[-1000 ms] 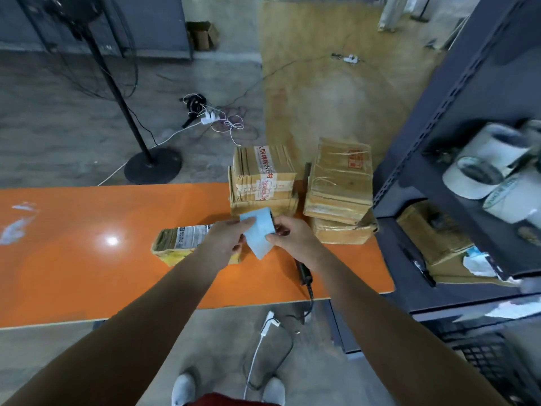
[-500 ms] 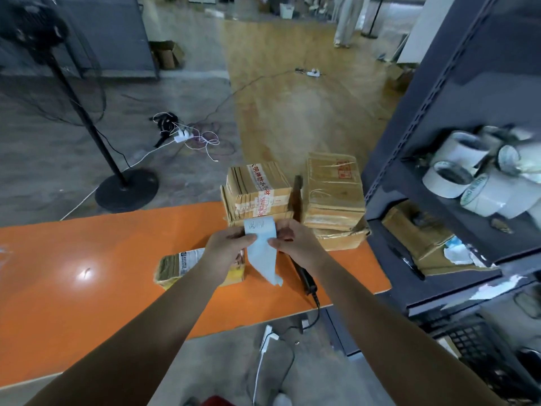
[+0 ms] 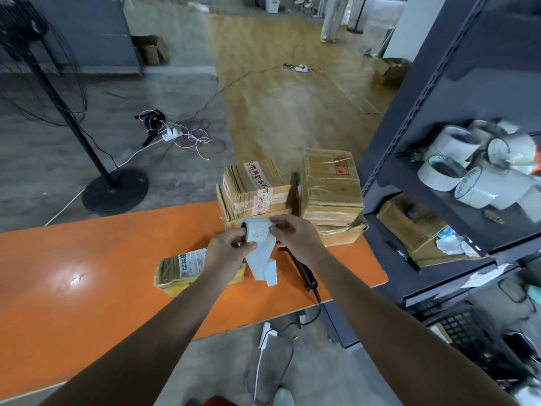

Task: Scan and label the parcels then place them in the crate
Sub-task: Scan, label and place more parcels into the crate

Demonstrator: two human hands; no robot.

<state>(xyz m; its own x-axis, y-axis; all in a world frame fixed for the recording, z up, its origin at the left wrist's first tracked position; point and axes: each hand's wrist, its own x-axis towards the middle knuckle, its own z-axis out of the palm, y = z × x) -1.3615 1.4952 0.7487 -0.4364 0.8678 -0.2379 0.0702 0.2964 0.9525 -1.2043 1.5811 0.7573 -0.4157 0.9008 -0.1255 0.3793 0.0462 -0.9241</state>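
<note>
Both hands work above the orange table (image 3: 87, 259). Left hand (image 3: 227, 250) and right hand (image 3: 295, 235) each pinch an edge of the pale blue label (image 3: 259, 241), its backing strip curling down. Thin, limp, likely tacky paper: best held by the corners. The small parcel (image 3: 181, 269) lies just beneath the left hand: light, probably crushable, so grip by its long sides.

Warehouse packing station. Brown taped parcels (image 3: 329, 189) stacked at far right corner of orange table (image 3: 87, 259); dark metal shelving (image 3: 433, 92) beside it holds tape rolls (image 3: 474, 174) (one stamped "MADE IN CHINA"). Bare concrete floor, pedestal fan (image 3: 58, 106), trailing power strips (image 3: 171, 134).
</note>
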